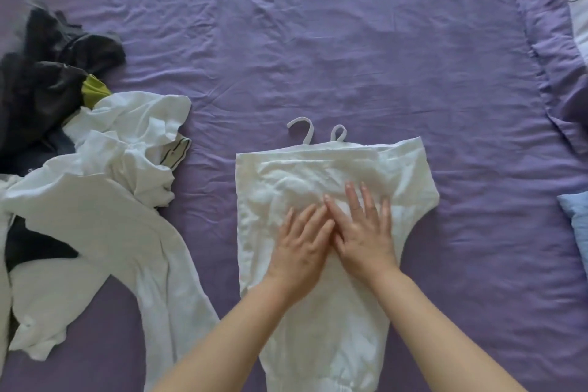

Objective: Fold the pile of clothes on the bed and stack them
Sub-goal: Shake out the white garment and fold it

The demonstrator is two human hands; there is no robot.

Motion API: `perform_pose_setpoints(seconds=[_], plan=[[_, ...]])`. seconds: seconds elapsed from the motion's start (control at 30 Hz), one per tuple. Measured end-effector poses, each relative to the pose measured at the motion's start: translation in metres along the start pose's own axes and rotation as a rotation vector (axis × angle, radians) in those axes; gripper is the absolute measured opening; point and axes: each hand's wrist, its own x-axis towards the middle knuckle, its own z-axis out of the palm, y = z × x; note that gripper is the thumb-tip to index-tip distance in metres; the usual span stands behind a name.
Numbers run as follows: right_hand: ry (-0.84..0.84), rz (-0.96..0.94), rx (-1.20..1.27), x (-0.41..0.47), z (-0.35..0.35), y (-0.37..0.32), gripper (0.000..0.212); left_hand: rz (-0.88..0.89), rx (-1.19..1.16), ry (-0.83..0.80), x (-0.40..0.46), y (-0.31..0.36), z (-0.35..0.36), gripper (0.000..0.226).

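One white top [318, 312] lies flat on the bed [318, 41], two strap loops [321, 132] at its far edge. Both my hands are on it, side by side and touching, fingers straight and lying flat on the cloth: left hand [300, 251], right hand [362, 232]. Neither grips anything.

Left of the top, apart from it: one pile [79, 169] of unfolded clothes. Countable in it: at least two white pieces, one black mass at the far end, one olive-green scrap, one striped edge. Exact number of garments cannot be told.

Right of the top, at the frame edge: one pale blue item [577, 226], partly cut off. Farther right and beyond: one purple pillow [547, 41].

Surface: purple sheet, creased all over.
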Motion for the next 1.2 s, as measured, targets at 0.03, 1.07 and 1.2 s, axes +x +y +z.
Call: perform_pose_setpoints(seconds=[0.03,1.07,1.2], plan=[[-0.088,0.001,-0.091,0.001,0.007,0.008,0.061,-0.021,0.056,-0.106,-0.008,-0.004,0.006,0.05],[0.161,0.687,1.101,-0.126,-0.089,-0.048,0.039,-1.032,-1.247,0.173,-0.097,0.016,-0.111,0.068],[0.184,0.777,1.588,-0.085,-0.128,-0.034,0.027,-1.046,-1.481,0.235,-0.049,0.0,-0.135,0.055]])
